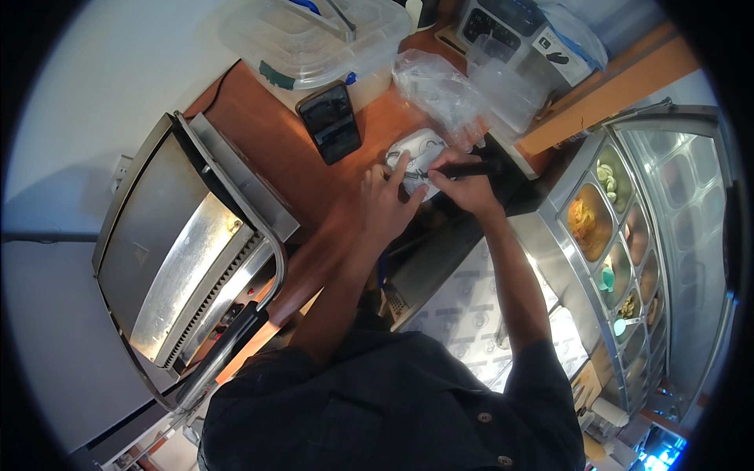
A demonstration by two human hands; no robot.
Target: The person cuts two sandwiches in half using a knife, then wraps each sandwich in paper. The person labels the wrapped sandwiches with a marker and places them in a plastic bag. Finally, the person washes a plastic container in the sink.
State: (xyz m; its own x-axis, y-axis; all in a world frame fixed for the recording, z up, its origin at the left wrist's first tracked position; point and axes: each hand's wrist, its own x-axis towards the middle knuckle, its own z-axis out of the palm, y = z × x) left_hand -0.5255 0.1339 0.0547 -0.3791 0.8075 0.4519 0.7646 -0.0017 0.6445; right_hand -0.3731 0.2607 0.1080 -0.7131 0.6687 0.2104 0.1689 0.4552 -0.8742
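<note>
A paper-wrapped item (433, 141) with dark printing lies on the wooden counter (347, 176). My left hand (392, 203) rests on its left side with the fingers spread, pressing the paper. A thick black marker (471, 169) is in my right hand (468, 185), its tip at dark marks on the paper. What is inside the wrapping is hidden. Beyond my left hand, a smartphone (330, 123) leans against a lidded plastic tub (330, 59), its screen lit.
A contact grill (159, 224) with a bar handle stands at left. Behind the paper are a clear plastic bag (436, 88) and plastic containers (509, 91). At right, a refrigerated prep counter (559, 218) holds food pans; printed paper sheets (465, 300) lie beside it.
</note>
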